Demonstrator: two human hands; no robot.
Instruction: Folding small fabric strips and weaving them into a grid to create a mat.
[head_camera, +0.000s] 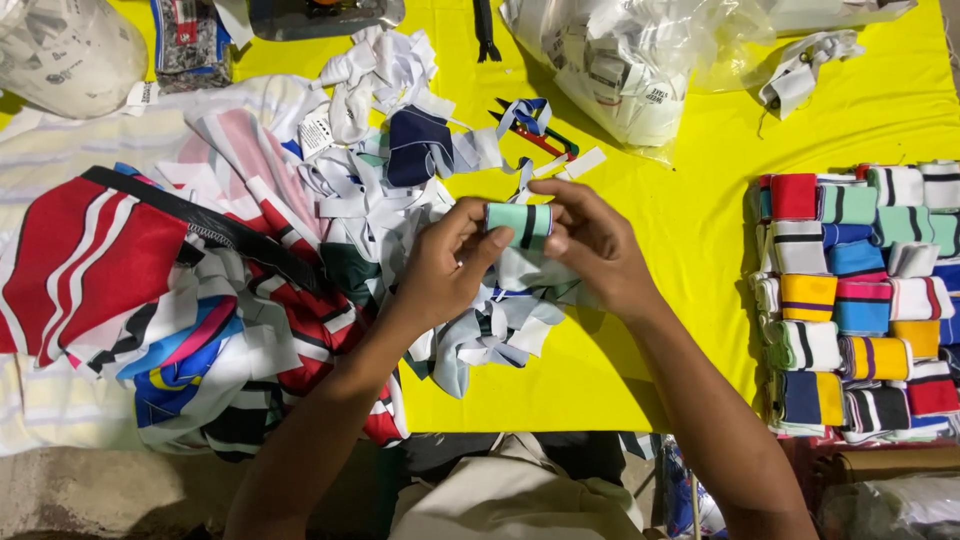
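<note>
A small folded strip of mint-green ribbed fabric with a black stripe (520, 222) sits pinched between both hands above the yellow table (680, 230). My left hand (448, 262) grips its left end with thumb and fingers. My right hand (590, 240) holds the right end, fingers curled over the top. Directly beneath the hands lies a loose pile of white and pale fabric strips (400, 190).
Folded striped cuffs in many colours (860, 300) are stacked in rows at the right. Red, white and blue garments (150, 290) cover the left side. Plastic bags of labels (620, 60) and red-and-green snips (540, 135) lie at the back.
</note>
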